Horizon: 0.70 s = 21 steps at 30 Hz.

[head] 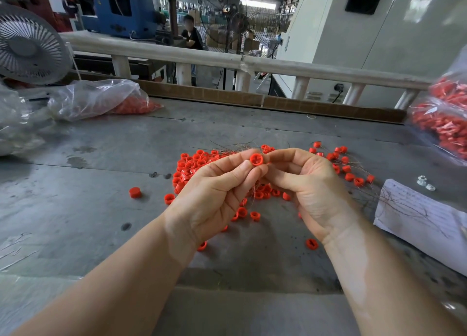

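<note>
A: Nearest first, what's in play?
B: Both wrists come up from 6 over the table [101,247]. L hand [214,191] is palm-up, thumb & forefinger clamped on one red cap [256,159]. The cap's open side is turned toward the face, prob. so the slot inside can be seen. R hand [310,184] comes in from 3, thumb & forefinger pinched on the cap's R edge, other fingers curled. Looks like threading work; can't tell if a wire sits in that pinch.
A: So the cap's where?
B: In the air btwn the two hands, above the cap pile [192,164], not touching it.
A: And beneath?
B: Loose caps are scattered there; the pile spreads toward 11. The wires [227,147], a thin bundle, lie just behind it at 12. I'd say stock is kept w/in short reach. A stray cap [134,192] sits off at 9.
A: Sides?
B: Paper sheet [417,214] at 3, w/ a few thin strands lying over it.
A: Far end?
B: L bag [101,100] at 10, part-full of red caps. R bag [444,123] at 2, packed w/ red pieces. Prob. supply on one side, finished on the other. Fan [27,47] stands beyond at 10; the rail [177,55] runs across 12.
</note>
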Available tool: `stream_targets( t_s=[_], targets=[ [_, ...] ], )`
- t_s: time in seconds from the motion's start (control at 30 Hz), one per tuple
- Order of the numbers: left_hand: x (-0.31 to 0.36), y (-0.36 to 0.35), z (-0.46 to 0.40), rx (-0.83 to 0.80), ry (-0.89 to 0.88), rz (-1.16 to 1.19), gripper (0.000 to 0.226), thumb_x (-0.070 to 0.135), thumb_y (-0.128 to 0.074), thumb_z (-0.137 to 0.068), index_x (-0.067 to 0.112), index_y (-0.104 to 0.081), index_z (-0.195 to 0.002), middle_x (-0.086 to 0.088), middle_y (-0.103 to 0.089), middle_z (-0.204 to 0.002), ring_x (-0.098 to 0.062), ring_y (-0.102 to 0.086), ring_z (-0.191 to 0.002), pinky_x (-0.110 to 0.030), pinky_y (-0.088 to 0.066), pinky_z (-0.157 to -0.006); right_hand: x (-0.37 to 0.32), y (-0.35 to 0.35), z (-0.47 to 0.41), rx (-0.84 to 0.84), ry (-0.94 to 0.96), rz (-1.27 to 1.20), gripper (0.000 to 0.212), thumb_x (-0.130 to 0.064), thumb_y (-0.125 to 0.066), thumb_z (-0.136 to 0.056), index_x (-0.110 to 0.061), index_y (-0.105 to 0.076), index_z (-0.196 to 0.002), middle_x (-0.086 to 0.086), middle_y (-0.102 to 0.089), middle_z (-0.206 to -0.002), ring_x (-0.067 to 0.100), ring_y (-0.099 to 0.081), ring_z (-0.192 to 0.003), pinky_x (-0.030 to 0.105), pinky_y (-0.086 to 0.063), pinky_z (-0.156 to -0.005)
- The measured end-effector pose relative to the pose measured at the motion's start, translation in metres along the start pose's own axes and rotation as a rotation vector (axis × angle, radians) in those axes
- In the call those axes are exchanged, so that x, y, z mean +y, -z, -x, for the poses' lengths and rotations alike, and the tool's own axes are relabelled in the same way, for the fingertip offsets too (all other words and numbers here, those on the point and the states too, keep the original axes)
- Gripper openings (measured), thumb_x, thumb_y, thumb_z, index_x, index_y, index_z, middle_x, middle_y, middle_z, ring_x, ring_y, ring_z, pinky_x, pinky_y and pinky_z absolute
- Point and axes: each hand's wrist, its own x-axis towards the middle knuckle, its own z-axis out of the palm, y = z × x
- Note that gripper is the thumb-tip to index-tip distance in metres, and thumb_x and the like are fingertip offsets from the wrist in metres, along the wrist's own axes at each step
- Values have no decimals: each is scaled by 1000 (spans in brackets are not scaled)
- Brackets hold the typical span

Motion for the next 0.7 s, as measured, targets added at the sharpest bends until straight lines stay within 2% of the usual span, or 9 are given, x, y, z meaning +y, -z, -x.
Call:
stream_targets(
  t_s=[0.1,0.23,0.37,0.43,0.47,0.53,0.7],
  targets=[
    [0,0,0,-7,-3,-5,20,0,-56,-69,2,-75,-75,-12,-73,-82,-12,-71,-71,-14,-54,-58,-1,-1,1,0,2,35,28,-16,-72,-54,-9,-65,-81,4,-73,-75,12,-68,-72,20,-55,-71],
    [0,0,0,-9,-11,-36,20,1,-56,-70,2,-75,-74,-13,-73,-82,-12,-71,-70,-14,-54,-58,-1,-2,2,-7,-10,75,27,-17,-72,-55,-10,-66,-80,2,-72,-71,6,-67,-65,10,-47,-57],
    [0,2,0,-27,-4,-60,23,2,-54,-74,-3,-65,-93,-11,-72,-83,-12,-71,-73,-16,-56,-62,0,-2,2,-3,-11,110,29,-23,-75,-53,-13,-68,-79,2,-72,-71,6,-66,-67,10,-46,-59],
    [0,3,0,-19,-3,-59,25,2,-54,-75,-3,-62,-98,-11,-72,-82,-13,-71,-75,-17,-56,-65,0,-1,2,0,-2,151,21,-16,-76,-61,-13,-67,-80,1,-72,-70,3,-65,-64,8,-43,-55],
    [0,4,-1,-12,-6,-59,24,2,-55,-75,-2,-63,-97,-12,-72,-83,-14,-71,-76,-18,-57,-67,0,-1,2,8,4,178,16,-10,-76,-67,-13,-68,-80,1,-73,-71,3,-65,-65,8,-44,-55],
    [0,5,-2,1,-15,-57,22,2,-55,-75,-1,-65,-94,-13,-72,-85,-15,-71,-78,-19,-57,-70,1,2,1,31,12,211,14,-2,-73,-74,-13,-68,-81,5,-73,-75,8,-67,-71,13,-51,-65],
    [-1,6,-2,-8,-22,-50,17,3,-57,-74,2,-71,-83,-14,-72,-85,-16,-72,-78,-21,-57,-70,1,2,1,19,30,282,16,-1,-73,-74,-16,-69,-75,3,-73,-75,10,-66,-74,19,-53,-74]
  ],
)
